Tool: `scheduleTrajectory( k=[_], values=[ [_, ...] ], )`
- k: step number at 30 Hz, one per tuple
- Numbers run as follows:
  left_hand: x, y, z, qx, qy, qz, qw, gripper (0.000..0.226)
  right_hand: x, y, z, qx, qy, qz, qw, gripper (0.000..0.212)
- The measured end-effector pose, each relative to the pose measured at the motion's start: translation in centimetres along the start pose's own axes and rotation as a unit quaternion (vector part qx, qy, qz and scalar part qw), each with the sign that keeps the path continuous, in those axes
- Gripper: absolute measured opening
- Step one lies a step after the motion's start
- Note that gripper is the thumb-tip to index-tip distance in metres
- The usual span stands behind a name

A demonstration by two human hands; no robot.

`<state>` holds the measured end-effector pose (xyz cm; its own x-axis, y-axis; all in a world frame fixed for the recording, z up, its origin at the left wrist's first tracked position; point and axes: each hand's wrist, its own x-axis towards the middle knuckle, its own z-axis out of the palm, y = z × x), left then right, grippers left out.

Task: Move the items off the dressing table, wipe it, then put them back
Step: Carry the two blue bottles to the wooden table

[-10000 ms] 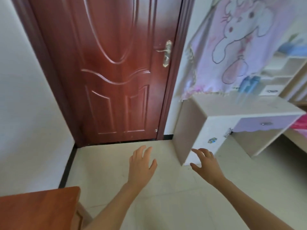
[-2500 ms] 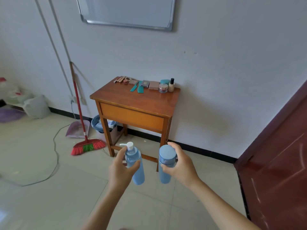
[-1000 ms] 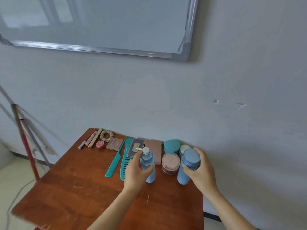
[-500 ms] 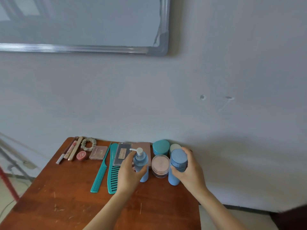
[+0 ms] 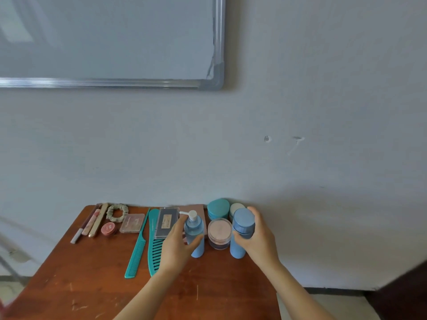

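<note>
Scratched wooden table (image 5: pixel 97 280), two teal combs (image 5: pixel 136 252), pink-lidded jar (image 5: pixel 219 230), two blue bottles (image 5: pixel 242 219)

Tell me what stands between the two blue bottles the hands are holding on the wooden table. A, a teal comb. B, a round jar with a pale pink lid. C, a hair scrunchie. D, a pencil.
B: the jar with a pale pink lid stands between the pump bottle held by the left hand and the capped bottle held by the right hand.

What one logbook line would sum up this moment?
left hand: grips pump bottle | right hand: grips capped bottle | bottles: upright on table | jar: between bottles
</note>
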<state>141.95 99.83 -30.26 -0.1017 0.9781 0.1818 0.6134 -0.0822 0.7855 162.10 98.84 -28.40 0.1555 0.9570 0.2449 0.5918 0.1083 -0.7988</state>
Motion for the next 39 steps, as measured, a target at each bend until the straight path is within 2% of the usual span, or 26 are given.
scheduleTrajectory(
  k=[6,12,15,18,21,25,28,30,35,39],
  values=[
    [-0.7,-0.3,0.6,-0.021,-0.028,-0.058,0.998,0.076,-0.5,-0.2,0.4,-0.022,0.037,0.0,0.999,0.07],
    [-2.3,-1.0,0.4,-0.033,-0.023,-0.086,0.995,0.075,-0.5,-0.5,0.2,0.023,0.023,0.011,0.999,0.07],
    [-3.7,-1.8,-0.3,-0.027,-0.009,-0.131,0.991,0.073,-1.4,0.2,0.4,0.043,0.006,0.037,0.998,0.085],
    [-5.1,-2.7,-1.1,-0.029,0.0,-0.143,0.989,0.061,-3.5,1.2,0.7,0.007,0.001,0.097,0.995,0.096],
    [-5.7,-3.5,-1.8,-0.028,0.002,-0.154,0.988,0.05,-4.9,1.9,0.7,-0.026,-0.016,0.139,0.99,0.087],
    [-6.0,-4.2,-2.0,-0.017,-0.018,-0.171,0.985,0.042,-5.9,2.5,0.6,-0.09,-0.057,0.176,0.979,0.058],
    [-5.9,-5.2,-1.9,0.008,-0.064,-0.143,0.988,0.04,-6.9,2.3,1.2,-0.135,-0.071,0.188,0.97,0.036],
    [-5.6,-6.0,-2.1,0.032,-0.105,-0.114,0.987,0.038,-7.6,1.9,1.8,-0.149,-0.061,0.18,0.97,0.03],
    [-4.5,-7.2,-3.5,0.055,-0.2,0.013,0.978,0.034,-9.7,-0.4,3.3,-0.185,-0.007,0.196,0.963,0.032],
    [-4.1,-6.9,-4.3,0.04,-0.266,0.122,0.955,0.031,-13.3,-2.6,4.7,-0.193,0.031,0.226,0.954,0.036]
  ],
)
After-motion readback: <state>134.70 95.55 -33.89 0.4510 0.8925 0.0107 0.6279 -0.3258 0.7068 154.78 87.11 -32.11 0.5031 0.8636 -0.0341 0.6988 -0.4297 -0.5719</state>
